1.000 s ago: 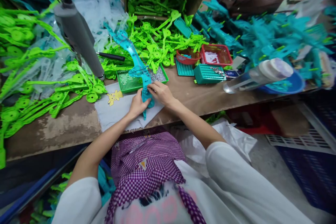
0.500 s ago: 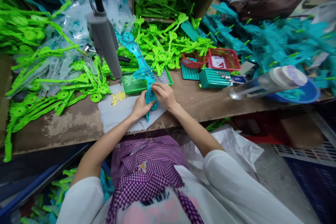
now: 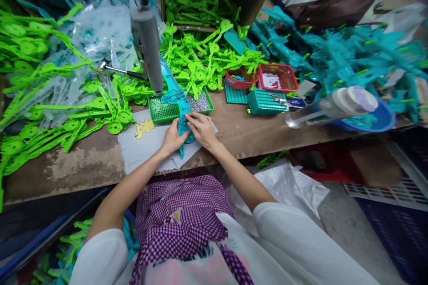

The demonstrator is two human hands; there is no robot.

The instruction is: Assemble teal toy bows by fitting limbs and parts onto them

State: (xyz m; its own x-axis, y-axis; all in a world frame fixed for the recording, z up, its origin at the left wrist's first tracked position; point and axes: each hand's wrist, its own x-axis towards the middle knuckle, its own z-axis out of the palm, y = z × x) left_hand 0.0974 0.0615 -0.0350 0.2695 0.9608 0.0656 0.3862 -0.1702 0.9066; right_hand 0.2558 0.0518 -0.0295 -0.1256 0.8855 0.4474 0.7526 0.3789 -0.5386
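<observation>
A long translucent blue plastic part (image 3: 173, 88) slants over the green tray (image 3: 163, 112), its near end above a grey cloth (image 3: 137, 151). My left hand (image 3: 173, 137) grips that near end from the left, thumb across it. On the other side my right hand (image 3: 202, 130) has its fingertips pressed on the part's edge; anything small beneath them is hidden. The tray holds many tiny shiny metal pieces (image 3: 200, 101) on its right side. A grey power screwdriver (image 3: 149, 46) hangs upright, its tip close to the part's left side.
Bright green plastic parts (image 3: 76, 124) are heaped left and behind. A hammer (image 3: 125, 70) lies among them. To the right stand red baskets (image 3: 277, 78), a teal basket (image 3: 267, 101), a clear bottle (image 3: 329, 107) and a blue bowl (image 3: 384, 118). More blue parts (image 3: 361, 53) pile up behind.
The view has shifted slightly, moving the bench leftward in the picture. The hanging screwdriver has swung right, nearer the blue part. My right fingers have slid a little down the part; both hands remain on it.
</observation>
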